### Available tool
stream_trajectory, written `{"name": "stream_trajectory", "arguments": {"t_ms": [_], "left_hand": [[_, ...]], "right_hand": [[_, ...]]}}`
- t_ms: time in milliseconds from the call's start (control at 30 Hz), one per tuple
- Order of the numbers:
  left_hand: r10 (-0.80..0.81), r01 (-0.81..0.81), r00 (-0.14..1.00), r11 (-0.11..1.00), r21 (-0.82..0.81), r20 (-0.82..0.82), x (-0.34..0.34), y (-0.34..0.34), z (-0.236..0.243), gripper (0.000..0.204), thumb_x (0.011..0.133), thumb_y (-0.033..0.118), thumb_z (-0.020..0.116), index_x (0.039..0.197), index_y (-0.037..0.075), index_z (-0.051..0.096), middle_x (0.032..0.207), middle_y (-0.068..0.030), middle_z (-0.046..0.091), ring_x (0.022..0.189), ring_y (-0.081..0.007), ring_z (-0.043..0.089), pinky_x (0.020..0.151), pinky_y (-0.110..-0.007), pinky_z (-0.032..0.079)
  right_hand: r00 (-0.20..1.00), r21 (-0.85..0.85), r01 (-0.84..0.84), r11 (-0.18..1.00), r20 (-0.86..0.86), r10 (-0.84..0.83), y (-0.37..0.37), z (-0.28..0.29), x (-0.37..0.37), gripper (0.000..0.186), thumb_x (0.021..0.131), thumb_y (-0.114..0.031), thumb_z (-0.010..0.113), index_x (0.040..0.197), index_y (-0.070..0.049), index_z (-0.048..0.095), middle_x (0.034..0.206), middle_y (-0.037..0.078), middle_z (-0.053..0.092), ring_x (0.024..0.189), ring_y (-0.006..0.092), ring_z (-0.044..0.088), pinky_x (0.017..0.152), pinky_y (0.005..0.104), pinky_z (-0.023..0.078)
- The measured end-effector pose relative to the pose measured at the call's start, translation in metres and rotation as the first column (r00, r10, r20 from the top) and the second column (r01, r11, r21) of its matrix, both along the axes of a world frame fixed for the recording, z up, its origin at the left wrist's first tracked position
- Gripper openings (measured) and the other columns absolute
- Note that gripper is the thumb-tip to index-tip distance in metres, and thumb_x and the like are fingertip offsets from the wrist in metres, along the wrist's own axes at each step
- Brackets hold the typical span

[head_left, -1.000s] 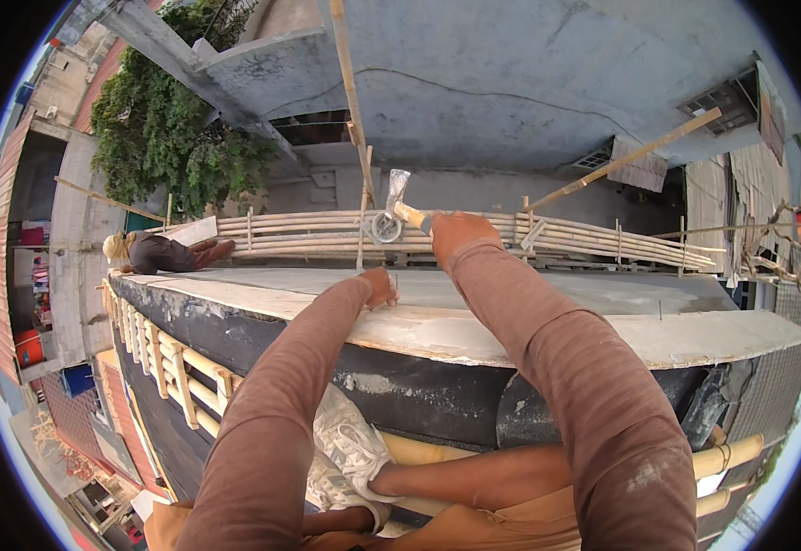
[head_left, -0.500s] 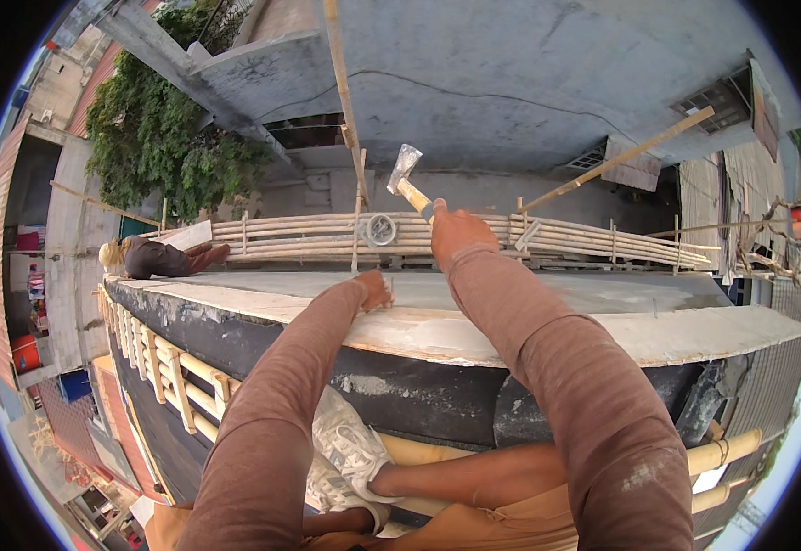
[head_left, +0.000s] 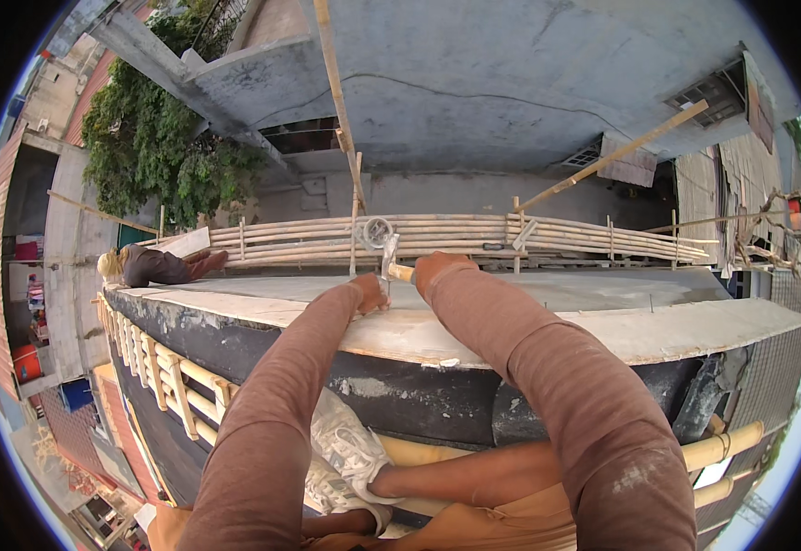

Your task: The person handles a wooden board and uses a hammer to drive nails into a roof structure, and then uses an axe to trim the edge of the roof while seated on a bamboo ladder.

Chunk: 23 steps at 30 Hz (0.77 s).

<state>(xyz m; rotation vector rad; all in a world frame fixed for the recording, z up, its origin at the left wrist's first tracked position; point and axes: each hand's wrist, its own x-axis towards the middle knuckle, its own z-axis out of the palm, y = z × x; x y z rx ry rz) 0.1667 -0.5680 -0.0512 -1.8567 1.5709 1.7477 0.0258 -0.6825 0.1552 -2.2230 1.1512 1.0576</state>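
My right hand (head_left: 441, 268) grips the wooden handle of a hammer (head_left: 389, 250). Its metal head is down beside my left fingers, above the pale board. My left hand (head_left: 369, 294) rests on the board's far edge, fingertips pinched round what looks like a thin upright nail (head_left: 389, 287), mostly hidden by fingers and hammer. The long pale board (head_left: 694, 332) lies along the top of the ledge, its near edge rough and chipped. Beyond it runs a grey cement surface (head_left: 511, 292).
A bamboo scaffold (head_left: 456, 228) stretches along the far side, with a round pail (head_left: 377, 232) on it. Another person (head_left: 157, 264) leans over the ledge at far left. Thin upright rods rise from the board's right part. Bamboo rails (head_left: 175, 386) and dark sheeting (head_left: 437, 399) lie nearer me.
The hammer has swung down and slightly left from its raised position, bringing its head close to my left fingers. My left hand has stayed nearly in place.
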Motion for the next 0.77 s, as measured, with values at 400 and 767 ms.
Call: {"name": "stream_trajectory", "arguments": {"t_ms": [400, 767], "left_hand": [[0.249, -0.165, 0.931, 0.939, -0.301, 0.266, 0.062, 0.019, 0.066, 0.037, 0.101, 0.035, 0.054, 0.102, 0.004, 0.074, 0.096, -0.0191, 0.075, 0.097, -0.0381, 0.070, 0.089, -0.047, 0.051], [-0.286, 0.410, 0.880, 0.861, -0.301, 0.379, 0.079, 0.114, 0.232, 0.084, 0.088, 0.067, 0.066, 0.149, 0.011, 0.053, 0.113, -0.0206, 0.073, 0.102, -0.0333, 0.073, 0.097, -0.043, 0.056]], "right_hand": [[0.990, 0.048, 0.117, 0.992, 0.071, -0.121, -0.036, 0.036, -0.007, 0.048, 0.102, -0.032, 0.062, 0.144, -0.010, 0.058, 0.128, 0.015, 0.069, 0.119, 0.0318, 0.066, 0.101, 0.0427, 0.052], [0.977, 0.045, 0.086, 0.995, 0.194, -0.093, -0.054, 0.042, -0.007, 0.060, 0.098, -0.036, 0.069, 0.149, -0.010, 0.053, 0.135, 0.017, 0.066, 0.122, 0.0334, 0.065, 0.105, 0.0401, 0.051]]}}
